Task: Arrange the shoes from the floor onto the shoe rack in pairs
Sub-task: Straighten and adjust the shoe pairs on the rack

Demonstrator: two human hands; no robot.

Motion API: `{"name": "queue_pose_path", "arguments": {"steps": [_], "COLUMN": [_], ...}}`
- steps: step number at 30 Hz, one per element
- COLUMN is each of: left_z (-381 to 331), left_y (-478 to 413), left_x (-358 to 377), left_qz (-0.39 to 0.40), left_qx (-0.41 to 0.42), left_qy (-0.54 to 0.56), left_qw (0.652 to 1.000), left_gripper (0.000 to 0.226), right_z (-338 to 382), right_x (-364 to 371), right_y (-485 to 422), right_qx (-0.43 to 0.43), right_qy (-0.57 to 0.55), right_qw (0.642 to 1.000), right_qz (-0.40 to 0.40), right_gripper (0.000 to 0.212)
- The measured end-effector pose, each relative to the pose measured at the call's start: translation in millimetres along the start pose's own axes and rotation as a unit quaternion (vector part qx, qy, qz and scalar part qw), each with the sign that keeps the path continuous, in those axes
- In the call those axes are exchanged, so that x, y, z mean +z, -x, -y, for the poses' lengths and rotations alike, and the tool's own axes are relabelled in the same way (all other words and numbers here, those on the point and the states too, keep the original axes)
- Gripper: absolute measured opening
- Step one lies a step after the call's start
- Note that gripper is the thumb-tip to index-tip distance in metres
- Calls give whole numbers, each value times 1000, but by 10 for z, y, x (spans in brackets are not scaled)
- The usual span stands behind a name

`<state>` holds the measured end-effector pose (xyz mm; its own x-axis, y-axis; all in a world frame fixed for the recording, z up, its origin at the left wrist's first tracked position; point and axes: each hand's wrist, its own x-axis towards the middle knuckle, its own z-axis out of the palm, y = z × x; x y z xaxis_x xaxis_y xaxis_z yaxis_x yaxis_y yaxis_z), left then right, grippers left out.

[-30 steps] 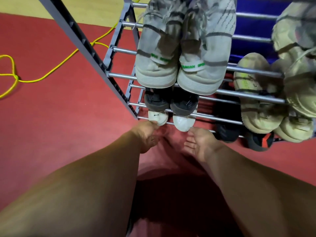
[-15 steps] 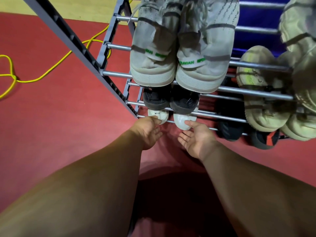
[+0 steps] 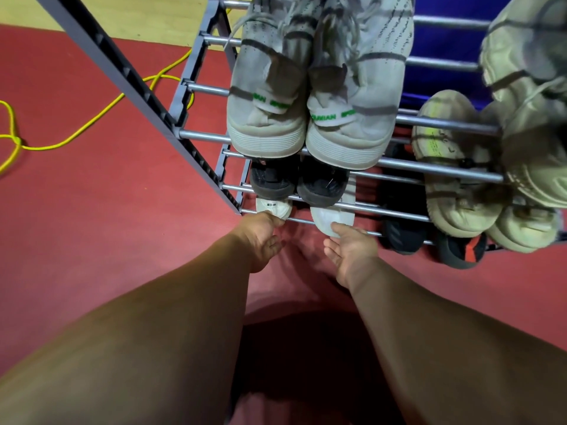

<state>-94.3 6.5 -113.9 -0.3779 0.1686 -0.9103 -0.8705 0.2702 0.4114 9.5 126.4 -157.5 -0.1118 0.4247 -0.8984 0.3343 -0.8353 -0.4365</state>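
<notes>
Both hands had closed in on the bottom tier since the earlier frames, going from just short of the heels to contact. Your right hand [image 3: 349,250] lay slack, palm up, one fingertip on the heel of the right white sneaker [image 3: 333,214], likely nudging it level with its mate. Your left hand [image 3: 260,237] met the left white sneaker [image 3: 274,207] at the heel, fingers loosely curled; pinching or only pressing, can't tell. The pair sat side by side on the shoe rack's [image 3: 202,136] lowest bars, under the black shoes [image 3: 300,182], with the right heel sticking out further.
</notes>
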Motion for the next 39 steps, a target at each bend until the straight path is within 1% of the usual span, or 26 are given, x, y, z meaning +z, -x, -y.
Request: {"name": "queue_pose_path", "arguments": {"steps": [1, 3, 4, 5, 7, 9, 11, 15, 17, 19, 21, 22, 23, 25, 27, 30, 33, 34, 37, 38, 39], "left_z": [0, 19, 28, 26, 29, 29, 25, -19, -51, -82, -116, -132, -154, -205, -230, -211, -163, -136, -35, 3, 32], "left_y": [-2, -48, -72, -82, -112, -117, -81, 52, 166, 364, 604, 723, 855, 1149, 1444, 1911, 2230, 2313, 2482, 2540, 2594], "left_x": [7, 3, 1, 1, -2, -2, 5, -16, -63, -123, -174, -194, -206, -204, -213, -291, -349, -348, -315, -298, -284], "left_qz": [-2, -8, -11, -15, -16, -20, -26, -48, -55, -40, -18, -13, -9, 5, 24, 31, 20, 19, 20, 24, 31], "left_qx": [-7, -14, -14, -17, -20, -18, -13, -3, 17, 42, 57, 70, 80, 102, 123, 141, 159, 167, 184, 186, 190], "left_qy": [2, 4, 6, 7, -3, -18, -47, -123, -181, -257, -340, -369, -379, -373, -376, -389, -367, -354, -322, -318, -321], "left_qw": [1000, 1000, 1000, 1000, 1000, 999, 998, 991, 982, 965, 939, 927, 922, 922, 918, 910, 916, 920, 928, 929, 927], "left_gripper": [14, 21, 24, 25, 25, 28, 29, 17, 10, 19, 20, 22, 22, 22, 28, 29, 28, 27, 20, 16, 15], "right_z": [-4, -6, -3, -4, -22, -40, -38, 82, 206, 319, 383, 408, 433, 502, 581, 645, 694, 723, 830, 856, 869], "right_x": [-6, -36, -41, -34, -16, 11, 46, 50, -2, -122, -295, -378, -453, -603, -764, -1009, -1247, -1319, -1508, -1565, -1627], "right_y": [-8, -48, -77, -87, -105, -105, -59, 129, 263, 442, 625, 728, 838, 1090, 1404, 1868, 2277, 2409, 2734, 2810, 2867], "right_qx": [-9, -20, -13, -5, 6, 7, 17, 31, 27, 25, 25, 24, 23, 18, 10, -17, -44, -58, -104, -120, -140], "right_qy": [6, 3, -11, -20, -2, 13, 24, 28, 47, 72, 100, 115, 130, 153, 173, 227, 279, 299, 336, 327, 308], "right_qw": [1000, 999, 999, 999, 1000, 999, 999, 999, 998, 996, 994, 992, 991, 987, 984, 972, 956, 949, 928, 927, 929], "right_qz": [-7, -43, -45, -33, -24, -34, -12, 30, 41, 46, 42, 38, 35, 36, 41, 60, 75, 85, 124, 138, 148], "right_gripper": [14, 16, 16, 15, 8, 14, 17, 14, 10, 12, 18, 21, 23, 22, 13, 24, 5, 3, 10, 9, 16]}}
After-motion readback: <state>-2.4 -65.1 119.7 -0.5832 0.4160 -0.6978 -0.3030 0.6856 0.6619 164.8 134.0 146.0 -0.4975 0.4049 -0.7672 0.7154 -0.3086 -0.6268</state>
